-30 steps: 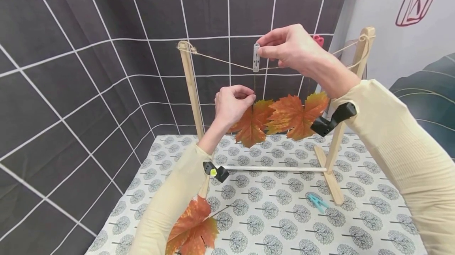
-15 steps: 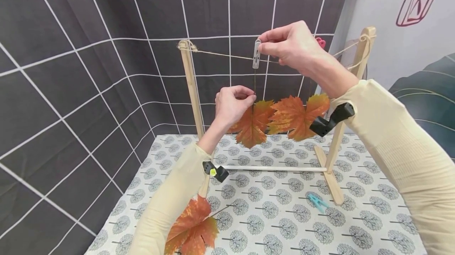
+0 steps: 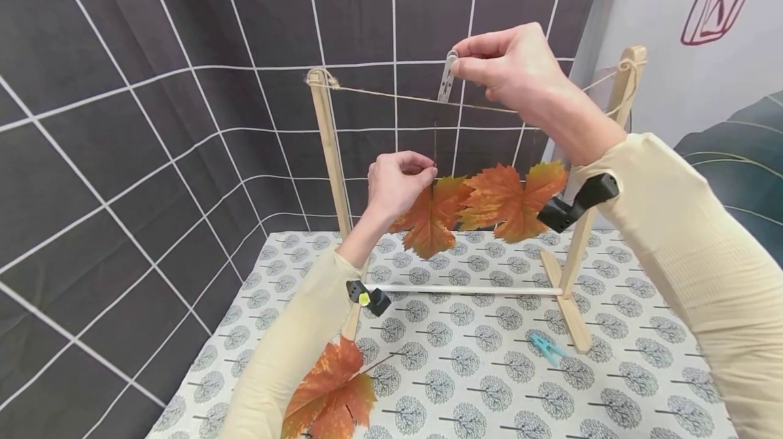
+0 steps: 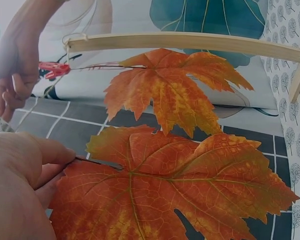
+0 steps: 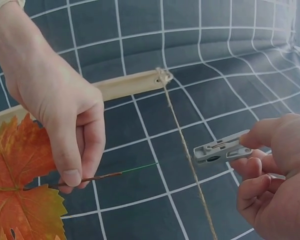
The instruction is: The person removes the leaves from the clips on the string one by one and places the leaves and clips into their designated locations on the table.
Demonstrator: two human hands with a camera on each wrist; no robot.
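My left hand (image 3: 397, 181) pinches the thin stem of an orange maple leaf (image 3: 431, 218). The stem's green tip, plain in the right wrist view, ends short of the twine (image 5: 182, 135). Between thumb and fingers, my right hand (image 3: 516, 68) grips a grey clothespin (image 3: 448, 77) by its handle end. Its nose is right at the twine in the head view; whether they touch I cannot tell. Another maple leaf (image 3: 514, 201) hangs to the right, its stem leading to a red clothespin (image 4: 54, 70) on the line, which the right arm hides in the head view.
Two wooden posts (image 3: 327, 147) carry the twine, joined low down by a white rod (image 3: 465, 290). A third maple leaf (image 3: 336, 391) lies on the tree-patterned tablecloth (image 3: 440, 378), partly under the left sleeve. A blue clothespin (image 3: 546, 349) lies near the right post's foot.
The right hand has risen with the grey clothespin, which now tilts and is apart from the leaf stem. The sagging twine has come up. The left hand and its leaf have dropped slightly.
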